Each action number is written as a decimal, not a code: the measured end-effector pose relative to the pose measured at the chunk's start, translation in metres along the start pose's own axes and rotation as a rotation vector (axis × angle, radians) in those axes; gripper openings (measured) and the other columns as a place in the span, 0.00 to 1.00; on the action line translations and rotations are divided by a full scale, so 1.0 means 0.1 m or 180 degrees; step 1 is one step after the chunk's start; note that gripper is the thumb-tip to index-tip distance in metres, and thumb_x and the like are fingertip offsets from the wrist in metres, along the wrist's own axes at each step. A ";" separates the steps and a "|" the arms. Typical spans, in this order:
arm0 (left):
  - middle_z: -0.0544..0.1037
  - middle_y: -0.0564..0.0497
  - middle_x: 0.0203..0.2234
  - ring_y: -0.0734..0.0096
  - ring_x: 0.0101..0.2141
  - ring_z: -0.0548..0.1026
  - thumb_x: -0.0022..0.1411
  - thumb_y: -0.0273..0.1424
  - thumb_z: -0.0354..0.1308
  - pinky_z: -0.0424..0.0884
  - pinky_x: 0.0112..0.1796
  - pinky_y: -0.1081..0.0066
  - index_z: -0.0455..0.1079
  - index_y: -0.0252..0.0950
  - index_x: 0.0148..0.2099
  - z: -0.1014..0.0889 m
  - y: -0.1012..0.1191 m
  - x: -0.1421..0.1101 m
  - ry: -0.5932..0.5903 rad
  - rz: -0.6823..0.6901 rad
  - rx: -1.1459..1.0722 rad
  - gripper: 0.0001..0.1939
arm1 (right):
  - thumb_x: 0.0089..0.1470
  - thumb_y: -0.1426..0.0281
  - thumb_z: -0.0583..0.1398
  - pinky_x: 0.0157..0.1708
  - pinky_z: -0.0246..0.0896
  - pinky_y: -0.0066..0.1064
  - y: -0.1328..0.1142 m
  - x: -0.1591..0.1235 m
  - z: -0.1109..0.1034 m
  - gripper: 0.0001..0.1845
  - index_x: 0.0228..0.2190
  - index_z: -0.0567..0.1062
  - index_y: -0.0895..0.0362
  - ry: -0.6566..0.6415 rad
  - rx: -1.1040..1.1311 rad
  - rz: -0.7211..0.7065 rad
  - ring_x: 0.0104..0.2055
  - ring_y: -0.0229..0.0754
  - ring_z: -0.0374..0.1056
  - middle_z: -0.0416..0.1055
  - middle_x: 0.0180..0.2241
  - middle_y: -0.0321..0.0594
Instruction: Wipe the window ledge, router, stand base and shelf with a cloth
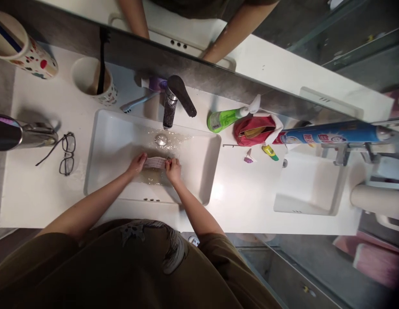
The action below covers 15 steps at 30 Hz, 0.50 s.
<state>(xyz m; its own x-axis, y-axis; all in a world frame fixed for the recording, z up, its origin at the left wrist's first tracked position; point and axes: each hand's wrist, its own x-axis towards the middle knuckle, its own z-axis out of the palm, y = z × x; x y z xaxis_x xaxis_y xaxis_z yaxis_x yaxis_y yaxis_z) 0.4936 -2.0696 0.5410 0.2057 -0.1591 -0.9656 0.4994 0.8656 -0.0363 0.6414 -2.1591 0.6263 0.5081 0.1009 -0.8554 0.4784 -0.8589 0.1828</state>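
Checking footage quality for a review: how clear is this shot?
Head view: the left hand, right hand and pink strip look reasonably sharp; glare blooms on the white counter; the water sparkles with highlights; wide-angle distortion skews the edges; the lower right corner falls dark.

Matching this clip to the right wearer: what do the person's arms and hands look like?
The left forearm and right forearm are bare below short olive-brown sleeves. The shirt has a pale feather-like print. The left hand and right hand are ungloved, with no watch visible.
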 end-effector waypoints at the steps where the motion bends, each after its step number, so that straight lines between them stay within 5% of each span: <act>1: 0.75 0.50 0.27 0.60 0.41 0.75 0.56 0.40 0.62 0.70 0.46 0.65 0.70 0.40 0.29 -0.14 0.01 0.00 -0.0118 0.0333 0.0559 0.11 | 0.61 0.70 0.54 0.45 0.60 0.35 0.09 0.00 -0.06 0.11 0.42 0.73 0.58 -0.0021 -0.0073 -0.0011 0.45 0.48 0.69 0.75 0.43 0.47; 4: 0.77 0.47 0.39 0.54 0.48 0.72 0.51 0.32 0.64 0.63 0.55 0.58 0.74 0.41 0.31 -0.44 0.04 0.02 -0.0328 0.1307 0.2223 0.04 | 0.56 0.72 0.58 0.48 0.60 0.38 0.25 0.00 -0.16 0.16 0.47 0.71 0.56 -0.0208 -0.0209 0.0087 0.47 0.49 0.68 0.75 0.42 0.44; 7: 0.75 0.43 0.45 0.48 0.52 0.69 0.54 0.33 0.63 0.59 0.57 0.52 0.75 0.40 0.34 -0.43 0.04 0.03 -0.0223 0.1798 0.2993 0.04 | 0.62 0.69 0.53 0.50 0.61 0.35 0.21 0.06 -0.12 0.19 0.53 0.70 0.56 -0.0091 -0.0112 -0.0233 0.50 0.47 0.67 0.73 0.47 0.46; 11: 0.74 0.39 0.41 0.43 0.50 0.70 0.49 0.35 0.68 0.63 0.54 0.52 0.71 0.38 0.32 -0.19 0.00 0.01 -0.0338 0.1630 0.3350 0.10 | 0.67 0.68 0.46 0.55 0.60 0.34 0.00 0.29 0.02 0.26 0.63 0.63 0.55 0.0064 -0.0039 -0.0536 0.55 0.45 0.65 0.67 0.55 0.48; 15: 0.75 0.39 0.41 0.44 0.49 0.72 0.47 0.28 0.66 0.64 0.52 0.56 0.69 0.37 0.29 -0.20 -0.02 0.01 -0.0371 0.1403 0.3382 0.08 | 0.61 0.73 0.54 0.51 0.64 0.35 -0.07 0.52 -0.02 0.26 0.59 0.70 0.48 -0.0462 -0.0115 -0.0254 0.50 0.46 0.70 0.62 0.59 0.46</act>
<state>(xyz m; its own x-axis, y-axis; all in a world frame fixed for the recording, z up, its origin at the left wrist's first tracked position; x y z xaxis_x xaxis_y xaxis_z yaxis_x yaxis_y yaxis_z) 0.4765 -2.0620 0.5351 0.5868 -0.0333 -0.8090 0.8097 0.0300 0.5861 0.6656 -2.1464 0.5816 0.3600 0.0922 -0.9284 0.5399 -0.8321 0.1267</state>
